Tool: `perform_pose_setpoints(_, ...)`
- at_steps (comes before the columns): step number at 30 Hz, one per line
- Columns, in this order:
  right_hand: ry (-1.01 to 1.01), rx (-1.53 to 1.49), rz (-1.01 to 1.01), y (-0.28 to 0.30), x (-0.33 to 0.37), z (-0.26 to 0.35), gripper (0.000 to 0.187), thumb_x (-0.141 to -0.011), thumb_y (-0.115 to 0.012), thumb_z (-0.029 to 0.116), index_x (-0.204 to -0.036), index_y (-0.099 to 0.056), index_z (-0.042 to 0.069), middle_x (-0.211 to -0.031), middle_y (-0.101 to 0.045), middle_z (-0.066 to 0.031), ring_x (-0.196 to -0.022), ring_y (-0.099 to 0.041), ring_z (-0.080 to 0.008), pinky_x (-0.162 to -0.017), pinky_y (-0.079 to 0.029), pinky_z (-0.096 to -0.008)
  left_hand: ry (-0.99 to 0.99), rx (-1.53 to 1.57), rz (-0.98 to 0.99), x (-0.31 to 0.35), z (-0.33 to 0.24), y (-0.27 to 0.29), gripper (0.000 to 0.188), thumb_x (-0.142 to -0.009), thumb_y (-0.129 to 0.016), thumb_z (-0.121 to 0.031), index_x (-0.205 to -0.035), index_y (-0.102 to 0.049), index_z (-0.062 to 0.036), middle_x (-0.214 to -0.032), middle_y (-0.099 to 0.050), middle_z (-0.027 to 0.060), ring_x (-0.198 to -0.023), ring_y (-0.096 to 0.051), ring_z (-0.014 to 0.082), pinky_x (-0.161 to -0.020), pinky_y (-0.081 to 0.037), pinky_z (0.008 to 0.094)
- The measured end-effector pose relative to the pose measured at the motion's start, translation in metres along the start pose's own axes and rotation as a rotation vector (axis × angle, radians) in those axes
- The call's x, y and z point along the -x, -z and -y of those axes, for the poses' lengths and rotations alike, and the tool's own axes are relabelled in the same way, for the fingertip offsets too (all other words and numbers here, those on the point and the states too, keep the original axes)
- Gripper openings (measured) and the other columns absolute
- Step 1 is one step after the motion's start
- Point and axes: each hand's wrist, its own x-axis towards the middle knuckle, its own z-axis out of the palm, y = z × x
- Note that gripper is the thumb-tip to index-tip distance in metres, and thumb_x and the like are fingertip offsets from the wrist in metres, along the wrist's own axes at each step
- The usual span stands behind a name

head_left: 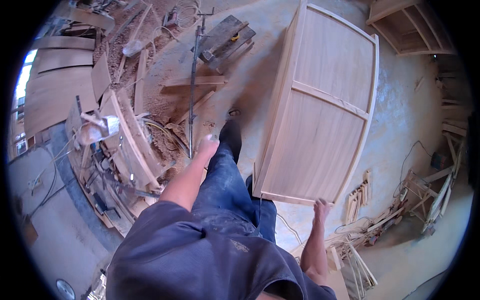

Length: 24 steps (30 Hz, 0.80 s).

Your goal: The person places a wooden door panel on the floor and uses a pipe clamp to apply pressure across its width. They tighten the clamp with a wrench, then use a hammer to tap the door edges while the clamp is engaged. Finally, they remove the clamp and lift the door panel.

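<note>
A large pale wooden cabinet [325, 145] stands ahead and to my right, with two framed panels on its upper face. My right hand [321, 206] is at its near right corner, fingers curled. Whether it grips the edge or only overlaps it in view, I cannot tell. Left of the cabinet, my left hand [208, 145] is raised above my left leg, closed. A light patch shows at its fingertips, and its contents, if any, cannot be made out. A long dark bar clamp [193, 95] stands just beyond that hand.
Wood offcuts [132, 142] and sawdust are heaped at the left. A low wooden stand [225, 40] is on the floor ahead. Another wooden frame [410, 27] stands at the far right. Bundled wood strips [357, 200] and more scraps lie along the right, with loose cables.
</note>
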Motion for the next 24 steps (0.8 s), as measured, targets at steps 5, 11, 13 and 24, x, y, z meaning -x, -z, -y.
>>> perform_pose_setpoints(5,0.490,0.453,0.097,-0.159,-0.028,0.165,0.049,-0.090,-0.063,0.019,-0.133,-0.055,-0.004,-0.134,-0.058,-0.0239,-0.127,-0.054,-0.0341,-0.108,-0.041,-0.0401,-0.071,0.007,0.022,-0.149,-0.121,-0.016,0.067,-0.089,-0.068,-0.025,-0.144,-0.044,0.0064,-0.139,-0.055,0.0258,-0.128,-0.055,0.0309,-0.106,-0.043,0.0380)
perform_pose_setpoints(11,0.846,0.619,-0.100,-0.333,-0.107,0.329,0.074,-0.087,-0.067,0.024,-0.149,-0.034,-0.001,-0.153,-0.035,-0.0245,-0.146,-0.027,-0.0389,-0.120,-0.023,-0.0479,-0.151,0.392,-0.028,-0.293,-0.257,-0.005,0.068,-0.091,-0.067,-0.019,-0.146,-0.038,0.0067,-0.127,-0.062,0.0180,-0.114,-0.060,0.0249,-0.095,-0.047,0.0364)
perform_pose_setpoints(13,0.856,0.642,-0.176,-0.360,-0.122,0.329,0.084,-0.082,-0.070,0.026,-0.151,-0.030,0.000,-0.155,-0.028,-0.0257,-0.147,-0.022,-0.0423,-0.120,-0.021,-0.0512,-0.126,0.434,0.034,-0.329,-0.293,-0.004,0.069,-0.090,-0.068,-0.015,-0.147,-0.036,0.0075,-0.118,-0.065,0.0145,-0.103,-0.061,0.0209,-0.087,-0.049,0.0346)
perform_pose_setpoints(24,0.809,0.701,-0.338,-0.398,-0.119,0.334,0.098,-0.066,-0.073,0.018,-0.152,-0.027,0.004,-0.155,-0.021,-0.0269,-0.145,-0.017,-0.0490,-0.117,-0.020,-0.0583,0.226,0.381,-0.095,-0.444,-0.349,-0.022,0.040,-0.093,-0.065,-0.023,-0.118,-0.059,0.0069,-0.097,-0.068,0.0154,-0.075,-0.067,0.0238,-0.061,-0.054,0.0351)
